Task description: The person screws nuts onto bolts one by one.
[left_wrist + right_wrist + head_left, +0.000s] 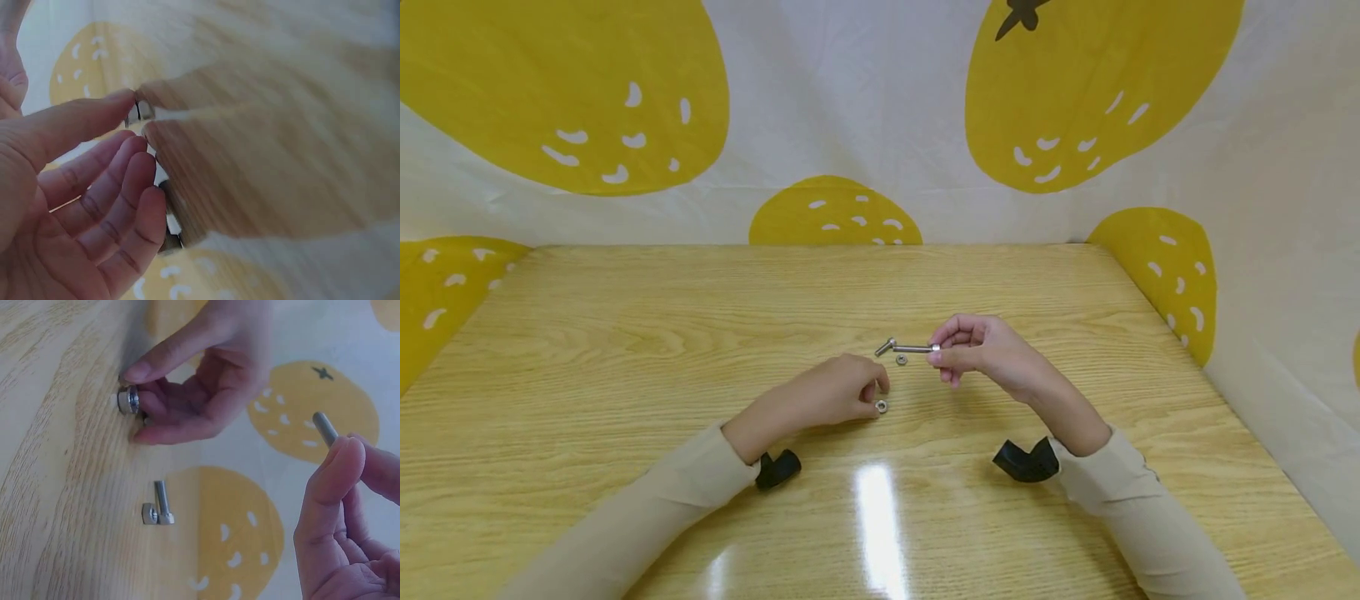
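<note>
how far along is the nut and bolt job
Done: one bolt lifted by the right hand. In hand: that bolt, no nut on it; the left hand is at a nut, grip unclear. Likely left: joining them, then the second bolt and second nut on the table.

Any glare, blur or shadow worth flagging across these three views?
Head: white glare on the table, toward the camera. Left wrist: dim, the table smeared into streaks while the left hand looks clearer. Right wrist: dark shadow beside the left hand; the held bolt reads clearly.
</note>
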`<state>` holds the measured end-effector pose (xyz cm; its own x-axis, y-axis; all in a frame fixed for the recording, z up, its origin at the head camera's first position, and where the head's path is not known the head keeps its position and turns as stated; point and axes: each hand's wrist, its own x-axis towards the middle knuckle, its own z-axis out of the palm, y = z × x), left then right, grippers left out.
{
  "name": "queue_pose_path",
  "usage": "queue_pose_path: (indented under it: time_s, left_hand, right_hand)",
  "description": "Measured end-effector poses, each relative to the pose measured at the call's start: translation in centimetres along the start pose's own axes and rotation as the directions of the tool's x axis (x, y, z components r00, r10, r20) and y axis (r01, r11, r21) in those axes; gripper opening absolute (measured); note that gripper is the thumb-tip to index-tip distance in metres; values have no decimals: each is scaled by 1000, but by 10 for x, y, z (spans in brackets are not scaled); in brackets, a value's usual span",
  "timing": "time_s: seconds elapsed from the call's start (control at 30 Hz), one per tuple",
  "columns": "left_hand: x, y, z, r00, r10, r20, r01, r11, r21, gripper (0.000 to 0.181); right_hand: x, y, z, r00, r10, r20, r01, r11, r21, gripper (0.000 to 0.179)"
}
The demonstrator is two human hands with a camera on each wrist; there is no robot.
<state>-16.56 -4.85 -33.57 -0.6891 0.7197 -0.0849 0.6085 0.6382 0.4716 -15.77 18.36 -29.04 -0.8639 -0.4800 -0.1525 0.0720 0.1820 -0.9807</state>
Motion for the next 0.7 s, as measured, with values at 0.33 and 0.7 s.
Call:
queue_pose_path:
  time_s: [0.33,0.7]
  left_hand:
    - [6,5,1,999,31,42,-30,999,-33,7]
    - [-3,4,-9,1000,-2,-24,-1,993,-115,5]
  right_hand:
    - [-1,1,0,1000,-2,16,2,1000,12,13]
    - [-3,1,-1,1000,-7,10,7,1000,6,14]
